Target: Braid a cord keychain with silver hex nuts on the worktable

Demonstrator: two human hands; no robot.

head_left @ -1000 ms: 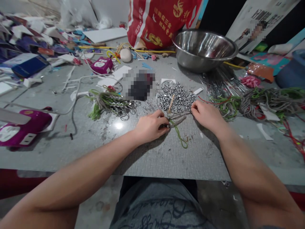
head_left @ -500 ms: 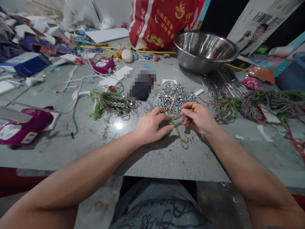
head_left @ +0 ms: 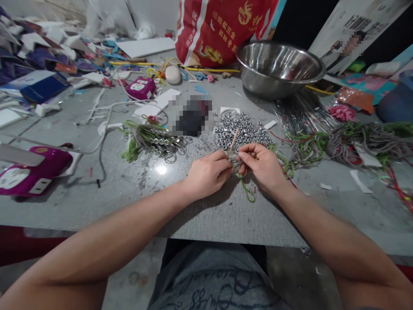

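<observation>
My left hand (head_left: 206,174) and my right hand (head_left: 261,165) meet fingertip to fingertip over the grey table (head_left: 206,215). Both are closed in a pinch on a thin grey-and-green cord (head_left: 247,192) whose green end trails toward me. What sits at the pinch itself is too small to make out. Just beyond my fingers lies a pile of small shiny metal nuts (head_left: 241,129) with a wooden stick (head_left: 232,141) lying on it.
A bundle of cords with nuts (head_left: 151,140) lies to the left, and a larger heap of grey, green and red cords (head_left: 355,140) to the right. A steel bowl (head_left: 279,66) and red bag (head_left: 222,30) stand behind. Purple devices (head_left: 32,172) and paper clutter fill the left.
My right hand has moved left from the edge of the nut pile to meet my left hand. Both now pinch the cord together, lifted slightly off the table.
</observation>
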